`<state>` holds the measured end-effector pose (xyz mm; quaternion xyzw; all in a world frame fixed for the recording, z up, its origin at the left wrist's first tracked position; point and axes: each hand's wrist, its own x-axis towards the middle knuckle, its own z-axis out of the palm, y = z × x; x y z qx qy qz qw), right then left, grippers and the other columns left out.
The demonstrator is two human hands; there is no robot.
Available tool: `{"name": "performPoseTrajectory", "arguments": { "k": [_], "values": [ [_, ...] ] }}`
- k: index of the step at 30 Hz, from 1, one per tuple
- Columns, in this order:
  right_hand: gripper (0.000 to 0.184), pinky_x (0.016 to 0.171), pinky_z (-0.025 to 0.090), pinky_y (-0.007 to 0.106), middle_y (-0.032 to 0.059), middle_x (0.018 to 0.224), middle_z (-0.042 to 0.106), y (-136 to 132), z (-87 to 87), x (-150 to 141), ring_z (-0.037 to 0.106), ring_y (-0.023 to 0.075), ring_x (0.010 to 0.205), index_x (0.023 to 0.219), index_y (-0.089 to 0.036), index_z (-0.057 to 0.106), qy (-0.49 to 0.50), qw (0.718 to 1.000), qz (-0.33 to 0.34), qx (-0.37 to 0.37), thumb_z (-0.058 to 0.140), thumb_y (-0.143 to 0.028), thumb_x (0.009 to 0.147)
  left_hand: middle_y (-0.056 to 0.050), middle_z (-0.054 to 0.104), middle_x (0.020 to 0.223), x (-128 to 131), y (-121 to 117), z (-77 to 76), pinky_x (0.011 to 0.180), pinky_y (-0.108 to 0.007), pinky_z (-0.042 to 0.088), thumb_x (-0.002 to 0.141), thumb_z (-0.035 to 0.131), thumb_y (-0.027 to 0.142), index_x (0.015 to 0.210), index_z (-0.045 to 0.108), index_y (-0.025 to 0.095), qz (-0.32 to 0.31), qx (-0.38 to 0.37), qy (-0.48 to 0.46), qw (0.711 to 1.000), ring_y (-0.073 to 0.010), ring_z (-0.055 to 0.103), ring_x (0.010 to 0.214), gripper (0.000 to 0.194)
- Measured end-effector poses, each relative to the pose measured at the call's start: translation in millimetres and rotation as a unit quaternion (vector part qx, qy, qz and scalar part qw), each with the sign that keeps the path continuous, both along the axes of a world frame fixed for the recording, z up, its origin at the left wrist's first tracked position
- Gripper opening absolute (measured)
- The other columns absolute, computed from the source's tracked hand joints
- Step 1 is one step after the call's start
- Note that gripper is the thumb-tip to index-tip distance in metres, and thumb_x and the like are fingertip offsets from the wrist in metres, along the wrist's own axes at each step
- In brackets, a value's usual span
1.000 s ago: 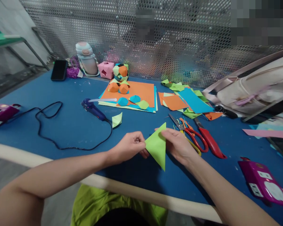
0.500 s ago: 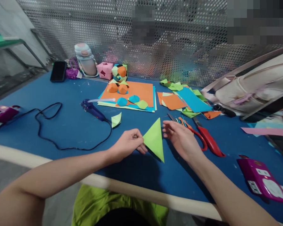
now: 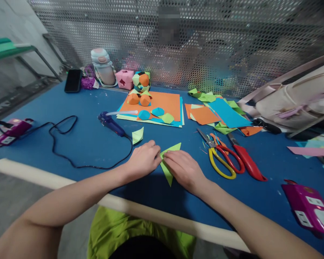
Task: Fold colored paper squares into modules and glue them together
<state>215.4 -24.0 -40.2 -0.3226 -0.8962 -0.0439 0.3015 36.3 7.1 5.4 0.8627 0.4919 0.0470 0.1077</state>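
A light green paper triangle (image 3: 168, 173) lies flat on the blue table (image 3: 83, 147), close to the front edge. My left hand (image 3: 144, 160) has its fingers curled down on the triangle's left corner. My right hand (image 3: 185, 169) lies flat over the middle of the paper with its fingers stretched out, covering most of it. One tip of the triangle shows above my fingers and one below.
Yellow-and-red scissors (image 3: 223, 160) and a red knife (image 3: 247, 162) lie just right of my hands. A small folded green piece (image 3: 137, 136), a glue gun (image 3: 110, 124) and its black cable (image 3: 67, 144) are left. Coloured sheets (image 3: 162, 102), paper balls (image 3: 142, 81) and a bag (image 3: 294, 97) sit behind.
The triangle was held up in the air by my left hand; now it lies on the table and both hands press on it. The view shifted slightly left.
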Motion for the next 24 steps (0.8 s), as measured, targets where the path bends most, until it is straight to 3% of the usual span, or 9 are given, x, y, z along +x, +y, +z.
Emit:
{"name": "performPoseTrajectory", "arguments": {
  "k": [4,10,13,16,20,24],
  "values": [
    [0.033,0.098,0.043,0.041,0.013,0.121,0.06,-1,-0.3,-1,0.05,0.0222,0.119,0.115,-0.01,0.058,-0.073,0.996,0.028,-0.05,0.037,-0.012,0.089,-0.005,0.059,0.083,-2,2,-1.2,0.055,-0.026,0.038,0.083,0.039,0.023,0.079,0.056,0.017,-0.016,0.009,0.039,0.999,-0.0193,0.06,0.076,0.018],
    [0.055,0.108,0.029,0.047,0.0188,0.143,0.032,0,5.2,3,0.025,0.0276,0.135,0.134,-0.002,0.038,-0.176,0.97,-0.067,-0.153,0.039,-0.036,0.091,-0.005,0.064,0.081,-3,4,0.1,0.052,-0.027,0.037,0.081,0.04,0.02,0.078,0.054,0.017,-0.022,-0.001,0.041,0.999,-0.0203,0.062,0.073,0.015],
    [0.07,0.108,0.023,0.051,0.0201,0.145,0.026,4,8.7,7,0.022,0.0295,0.135,0.137,-0.001,0.033,-0.202,0.956,-0.114,-0.183,0.036,-0.052,0.088,-0.004,0.065,0.08,-2,5,0.6,0.051,-0.026,0.034,0.079,0.041,0.019,0.076,0.053,0.018,-0.013,-0.008,0.036,0.999,-0.0199,0.062,0.071,0.013],
    [0.075,0.109,0.018,0.053,0.0205,0.146,0.023,6,10.6,10,0.018,0.0297,0.136,0.138,-0.001,0.031,-0.21,0.951,-0.122,-0.193,0.034,-0.056,0.087,-0.004,0.065,0.08,-2,6,0.9,0.051,-0.026,0.034,0.079,0.041,0.019,0.074,0.053,0.018,-0.008,-0.01,0.032,0.999,-0.0195,0.062,0.071,0.013],
    [0.071,0.11,0.011,0.053,0.0172,0.147,0.022,-2,17.2,13,0.014,0.0271,0.138,0.14,-0.006,0.029,-0.216,0.955,-0.032,-0.201,0.039,-0.052,0.087,-0.005,0.066,0.081,-2,7,1.8,0.054,-0.025,0.036,0.079,0.041,0.021,0.075,0.055,0.017,-0.002,-0.026,0.034,0.999,-0.0191,0.062,0.073,0.014],
    [0.084,0.111,0.014,0.049,0.0182,0.146,0.025,-23,30.7,12,0.015,0.0273,0.137,0.14,-0.005,0.028,-0.221,0.936,0.099,-0.255,0.044,-0.062,0.08,-0.006,0.066,0.083,-3,8,3.2,0.056,-0.026,0.038,0.079,0.041,0.021,0.078,0.057,0.017,-0.002,-0.047,0.028,0.999,-0.0194,0.062,0.074,0.016]
  ]
}}
